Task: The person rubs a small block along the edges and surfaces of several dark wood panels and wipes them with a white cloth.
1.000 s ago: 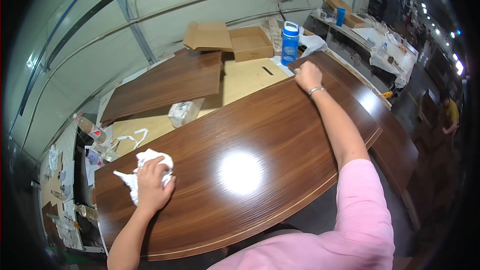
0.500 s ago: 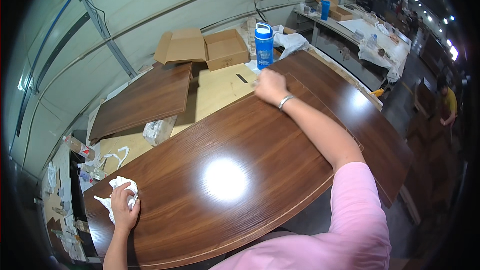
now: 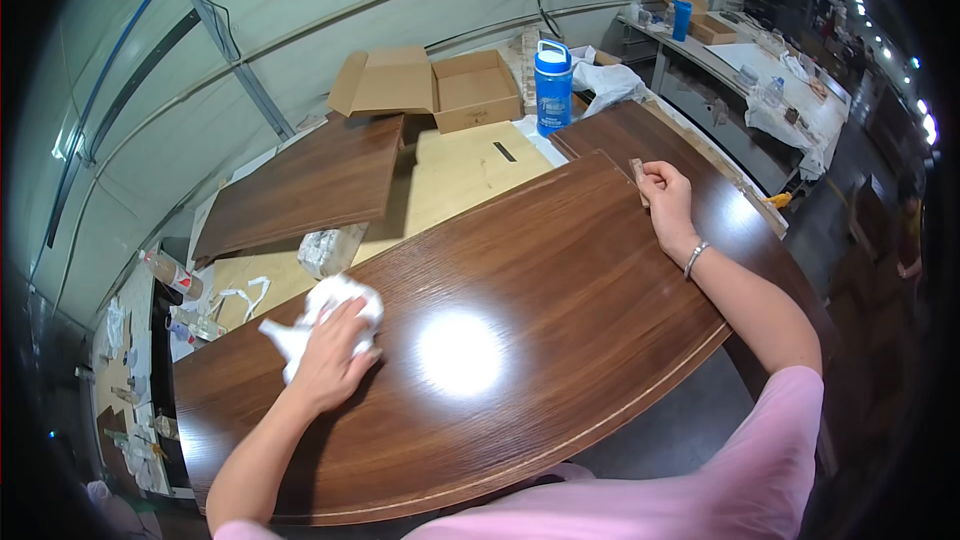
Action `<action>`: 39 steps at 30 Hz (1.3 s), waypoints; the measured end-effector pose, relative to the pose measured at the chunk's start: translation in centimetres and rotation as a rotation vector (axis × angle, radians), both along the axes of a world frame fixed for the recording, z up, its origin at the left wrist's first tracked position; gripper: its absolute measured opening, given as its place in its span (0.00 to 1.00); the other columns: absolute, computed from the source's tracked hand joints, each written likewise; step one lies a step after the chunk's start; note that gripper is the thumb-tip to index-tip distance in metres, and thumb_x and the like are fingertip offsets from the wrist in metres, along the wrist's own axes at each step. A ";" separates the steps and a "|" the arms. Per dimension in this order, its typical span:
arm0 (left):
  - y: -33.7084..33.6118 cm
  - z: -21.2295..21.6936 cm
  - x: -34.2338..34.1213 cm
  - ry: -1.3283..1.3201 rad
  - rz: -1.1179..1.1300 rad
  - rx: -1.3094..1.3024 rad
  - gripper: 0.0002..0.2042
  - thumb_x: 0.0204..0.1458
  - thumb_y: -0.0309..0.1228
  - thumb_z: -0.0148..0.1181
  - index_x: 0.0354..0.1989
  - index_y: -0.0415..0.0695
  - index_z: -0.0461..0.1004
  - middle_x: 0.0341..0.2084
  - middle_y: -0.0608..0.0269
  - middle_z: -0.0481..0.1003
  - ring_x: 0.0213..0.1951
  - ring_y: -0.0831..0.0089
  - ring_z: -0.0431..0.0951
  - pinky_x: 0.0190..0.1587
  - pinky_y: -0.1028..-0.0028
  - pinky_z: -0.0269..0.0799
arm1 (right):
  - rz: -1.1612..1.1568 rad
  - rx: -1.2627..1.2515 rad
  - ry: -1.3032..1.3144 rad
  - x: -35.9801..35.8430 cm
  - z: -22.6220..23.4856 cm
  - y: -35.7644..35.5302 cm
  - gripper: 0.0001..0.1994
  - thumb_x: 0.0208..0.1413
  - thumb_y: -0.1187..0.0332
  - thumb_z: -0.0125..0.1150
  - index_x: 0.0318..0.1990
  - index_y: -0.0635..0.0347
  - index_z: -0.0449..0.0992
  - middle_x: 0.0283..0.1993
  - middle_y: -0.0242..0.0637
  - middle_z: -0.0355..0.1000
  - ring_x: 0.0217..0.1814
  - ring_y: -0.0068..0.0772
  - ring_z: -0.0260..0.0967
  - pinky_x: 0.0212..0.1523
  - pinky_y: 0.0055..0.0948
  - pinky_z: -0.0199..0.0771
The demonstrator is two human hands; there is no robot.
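A large dark brown wood-grain panel [image 3: 560, 290] with a curved near edge and a bright light reflection lies in front of me. On its left part my left hand [image 3: 335, 355] is closed over a crumpled white cloth [image 3: 350, 295], which is slightly blurred and touches the surface. At the panel's far right edge my right hand [image 3: 670, 205] pinches a small tan-brown strip or block [image 3: 637, 172]; its exact kind is hard to tell. A second dark brown panel [image 3: 740, 220] sits beneath and to the right.
Behind stand a blue bottle [image 3: 553, 100], an open cardboard box [image 3: 475, 95] and another brown panel [image 3: 310, 190]. A plastic-wrapped block [image 3: 325, 252] sits by the panel's far edge. Bottles [image 3: 170, 272] stand at the left. A cluttered side table [image 3: 745, 55] is at the far right.
My left hand and the cloth have moved right and away from me across the panel. My right hand has shifted right, from the far edge to the right edge.
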State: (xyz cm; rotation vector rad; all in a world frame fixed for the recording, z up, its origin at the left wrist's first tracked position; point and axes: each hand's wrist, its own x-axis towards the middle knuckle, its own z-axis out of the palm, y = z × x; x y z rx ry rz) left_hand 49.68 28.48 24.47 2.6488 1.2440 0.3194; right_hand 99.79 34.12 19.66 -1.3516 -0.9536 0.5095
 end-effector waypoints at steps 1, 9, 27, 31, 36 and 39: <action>2.1 -0.1 3.2 0.017 -0.068 -0.005 0.21 0.51 0.31 0.56 0.53 0.39 0.66 0.64 0.43 0.62 0.67 0.46 0.59 0.71 0.48 0.46 | -0.003 0.059 0.061 -0.2 0.3 -0.3 0.08 0.60 0.68 0.64 0.33 0.64 0.75 0.22 0.22 0.66 0.21 0.11 0.57 0.20 0.18 0.55; 16.0 -1.0 27.8 0.048 -0.161 -0.054 0.17 0.63 0.39 0.50 0.57 0.47 0.65 0.57 0.47 0.71 0.59 0.49 0.70 0.68 0.49 0.53 | -0.091 0.057 0.082 -1.6 1.1 0.4 0.10 0.60 0.67 0.65 0.31 0.65 0.76 0.20 0.24 0.67 0.20 0.13 0.59 0.21 0.20 0.58; 17.1 -4.0 32.0 -0.077 -0.164 0.301 0.16 0.63 0.39 0.49 0.54 0.46 0.71 0.54 0.52 0.73 0.54 0.52 0.74 0.62 0.40 0.58 | -0.144 0.015 -0.114 -0.2 -0.7 1.5 0.14 0.59 0.63 0.66 0.28 0.65 0.77 0.19 0.27 0.70 0.20 0.16 0.63 0.22 0.24 0.62; 14.3 -3.2 29.1 -0.002 -0.081 0.249 0.17 0.63 0.40 0.50 0.55 0.47 0.72 0.58 0.54 0.72 0.58 0.54 0.72 0.65 0.41 0.55 | -0.096 0.011 -0.061 0.8 -0.2 0.4 0.13 0.59 0.64 0.65 0.30 0.65 0.77 0.19 0.25 0.69 0.21 0.14 0.61 0.22 0.23 0.60; 10.7 -3.6 14.6 -0.055 0.129 0.238 0.17 0.63 0.41 0.51 0.56 0.49 0.75 0.61 0.54 0.70 0.64 0.57 0.68 0.70 0.44 0.48 | -0.076 0.005 -0.073 0.2 0.1 0.5 0.11 0.59 0.65 0.66 0.30 0.65 0.76 0.21 0.24 0.69 0.22 0.14 0.61 0.23 0.22 0.60; 7.4 -3.6 3.8 -0.063 0.324 0.250 0.18 0.60 0.40 0.54 0.54 0.47 0.77 0.58 0.52 0.73 0.62 0.56 0.70 0.68 0.44 0.49 | -0.045 0.020 -0.063 0.4 0.0 0.4 0.11 0.59 0.65 0.66 0.30 0.64 0.77 0.21 0.23 0.69 0.22 0.14 0.60 0.23 0.21 0.60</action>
